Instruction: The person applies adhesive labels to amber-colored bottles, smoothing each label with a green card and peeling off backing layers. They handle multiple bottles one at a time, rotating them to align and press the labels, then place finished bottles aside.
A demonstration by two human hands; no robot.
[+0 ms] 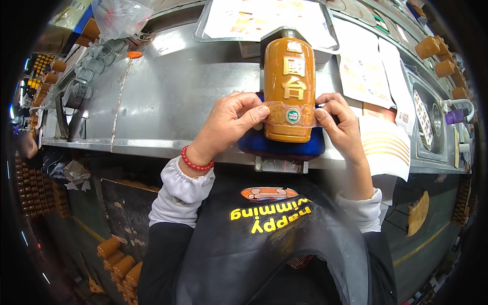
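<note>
While the caramel bottle (290,56) rested on the blue cushion (282,146) by the surface's (157,101) edge, left hand (229,117) and right hand (343,124) pinched the clear strip's (277,117) ends, best kept level, I judged.

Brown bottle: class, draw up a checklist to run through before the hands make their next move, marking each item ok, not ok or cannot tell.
1. Brown bottle supported on the blue cushion: ok.
2. Left hand and right hand at opposite ends of the patterned strip: ok.
3. Round green emblem unobstructed by fingers: ok.
4. Strip's ends stuck down: cannot tell; the fingers hide them.
5. Striped white sheet wholly on the metal bench: not ok; it overhangs the front edge.
</note>
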